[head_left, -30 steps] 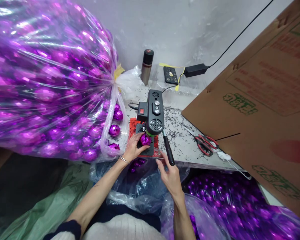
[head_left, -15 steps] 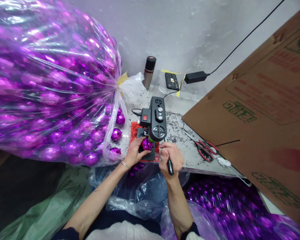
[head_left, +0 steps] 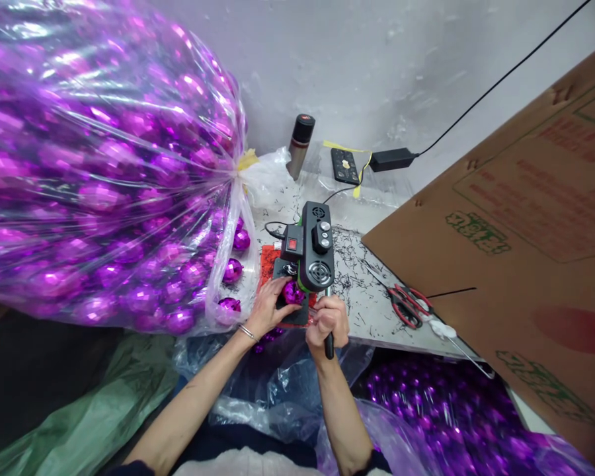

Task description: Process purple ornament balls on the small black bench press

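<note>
A small black machine (head_left: 317,254) with round vents and a red switch stands at the middle of the bench. My left hand (head_left: 269,307) grips a shiny purple faceted ball (head_left: 293,292) between thumb and fingers, just under the machine's front end. Its base plate lies over a red mat (head_left: 268,259). To the right of the ball, my right hand (head_left: 330,322) is wrapped round the machine's lever handle (head_left: 330,345), whose black end sticks out below the fist.
A large clear bag of purple balls (head_left: 104,198) fills the left, with loose balls (head_left: 233,270) beside it. Scissors (head_left: 407,304), a cardboard box (head_left: 525,264), a bottle (head_left: 301,145), a phone (head_left: 344,165) and a power adapter (head_left: 393,159) surround the machine.
My right hand and the lever handle have shifted left and slightly down. My left hand still has the ball under the machine. The whole view has shifted slightly.
</note>
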The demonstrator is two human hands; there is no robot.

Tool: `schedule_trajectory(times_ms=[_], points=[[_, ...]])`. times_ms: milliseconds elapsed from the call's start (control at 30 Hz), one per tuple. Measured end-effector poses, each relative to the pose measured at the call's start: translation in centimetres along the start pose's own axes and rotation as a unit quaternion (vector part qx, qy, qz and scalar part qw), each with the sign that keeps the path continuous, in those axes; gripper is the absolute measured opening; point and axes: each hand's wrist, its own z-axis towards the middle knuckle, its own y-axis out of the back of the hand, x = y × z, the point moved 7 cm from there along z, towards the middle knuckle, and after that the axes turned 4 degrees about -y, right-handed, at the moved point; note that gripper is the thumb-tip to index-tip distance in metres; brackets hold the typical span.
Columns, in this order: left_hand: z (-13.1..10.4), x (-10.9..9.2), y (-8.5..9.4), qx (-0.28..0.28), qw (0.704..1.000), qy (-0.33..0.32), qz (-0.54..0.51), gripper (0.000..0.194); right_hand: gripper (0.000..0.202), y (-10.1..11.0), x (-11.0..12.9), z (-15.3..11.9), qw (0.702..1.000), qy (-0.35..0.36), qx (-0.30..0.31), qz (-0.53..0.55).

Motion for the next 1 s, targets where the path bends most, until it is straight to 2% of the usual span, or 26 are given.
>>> schedule_trajectory(times_ms=[300, 467, 633, 767, 833, 933, 1000], points=[[0.1, 0.1, -0.1, -0.001, 1.0, 0.01, 0.001, 0.064, 0.035, -0.4, -0.7, -0.6, 0.999, -0.029, 0.0, 0.015], [0.2, 0.1, 0.0, -0.006, 1.0, 0.0, -0.005, 0.063, 0.035, -0.6, -0.3, -0.3, 1.0, 0.005, -0.019, -0.009], [0.3, 0.2, 0.0, -0.006, 1.0, 0.007, -0.016, 0.063, 0.038, -0.9, -0.1, -0.1, 0.999, 0.034, -0.006, 0.002], [0.7, 0.4, 0.0, 0.002, 1.0, 0.013, -0.027, 0.064, 0.038, -0.1, 1.3, 2.1, 1.0, -0.003, -0.017, 0.002], [0.6, 0.3, 0.2, 0.01, 0.999, 0.015, -0.033, 0.064, 0.036, 0.1, 2.1, 3.9, 0.999, -0.052, 0.011, 0.004], [-0.7, -0.8, 1.0, 0.033, 0.998, 0.002, -0.044, 0.064, 0.038, 0.4, 3.4, 6.0, 0.994, -0.102, 0.037, 0.031], [-2.1, -2.0, 2.0, 0.053, 0.998, -0.006, -0.043, 0.072, 0.039, 0.6, 3.8, 6.5, 0.992, -0.115, 0.036, 0.036]])
